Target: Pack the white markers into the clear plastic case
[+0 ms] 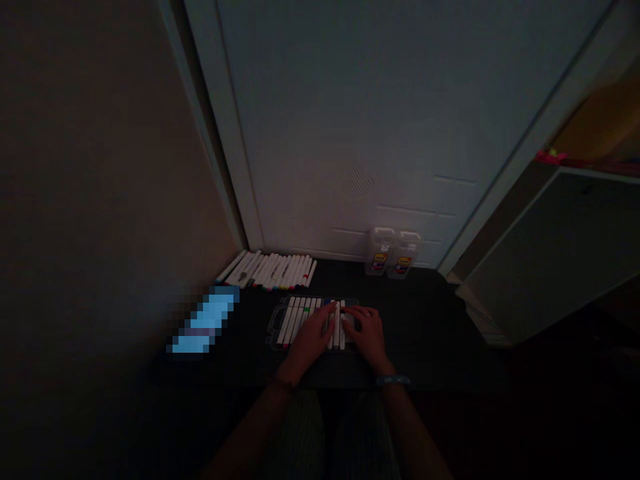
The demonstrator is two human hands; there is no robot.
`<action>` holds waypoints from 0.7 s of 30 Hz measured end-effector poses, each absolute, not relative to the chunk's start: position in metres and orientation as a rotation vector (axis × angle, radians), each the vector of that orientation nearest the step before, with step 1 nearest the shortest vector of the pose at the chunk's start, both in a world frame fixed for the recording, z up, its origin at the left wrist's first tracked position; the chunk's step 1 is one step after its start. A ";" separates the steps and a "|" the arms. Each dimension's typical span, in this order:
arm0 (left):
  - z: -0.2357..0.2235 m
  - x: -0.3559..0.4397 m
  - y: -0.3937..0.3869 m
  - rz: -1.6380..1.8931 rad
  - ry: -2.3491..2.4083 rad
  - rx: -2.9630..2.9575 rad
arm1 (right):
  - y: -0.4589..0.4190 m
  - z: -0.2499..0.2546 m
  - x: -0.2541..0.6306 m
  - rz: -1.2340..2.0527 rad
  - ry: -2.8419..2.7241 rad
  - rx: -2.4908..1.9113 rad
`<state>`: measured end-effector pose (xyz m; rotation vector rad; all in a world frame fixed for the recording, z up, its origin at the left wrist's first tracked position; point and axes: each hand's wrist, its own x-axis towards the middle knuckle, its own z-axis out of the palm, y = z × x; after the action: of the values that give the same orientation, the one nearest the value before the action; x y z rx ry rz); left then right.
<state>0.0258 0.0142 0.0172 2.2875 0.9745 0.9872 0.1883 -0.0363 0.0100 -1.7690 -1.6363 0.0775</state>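
A clear plastic case (273, 325) lies flat on the dark table, with a row of white markers (295, 321) side by side in its left part. My left hand (313, 337) reaches over the middle of the case, fingers bent against the left side of a few white markers (337, 327). From the other side, my right hand (369, 333) presses thumb and fingertips against the rightmost marker (343, 325) of that group. These markers stand lengthwise between both hands. Part of the row and the case's right part are hidden under my hands.
Many loose white markers (273, 272) with coloured ends lie at the table's back left. Two clear upright cases (379, 252) with bright labels stand by the white door (360, 133). A blurred-out bright blue screen (207, 320) lies at the left table edge (160, 367). The room is dim.
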 end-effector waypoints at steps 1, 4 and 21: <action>0.018 0.026 0.014 1.008 0.990 2.281 | -0.036 0.010 0.188 0.073 -1.634 -1.767; 0.020 0.026 0.014 1.048 1.019 2.292 | -0.036 0.009 0.188 0.064 -1.633 -1.766; 0.007 0.029 0.018 0.914 1.134 2.474 | -0.038 0.010 0.187 0.038 -1.658 -1.759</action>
<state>0.0288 0.0179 0.0070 2.4737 1.1336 0.9142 0.1869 -0.0376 0.0103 -1.7588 -1.6579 0.0381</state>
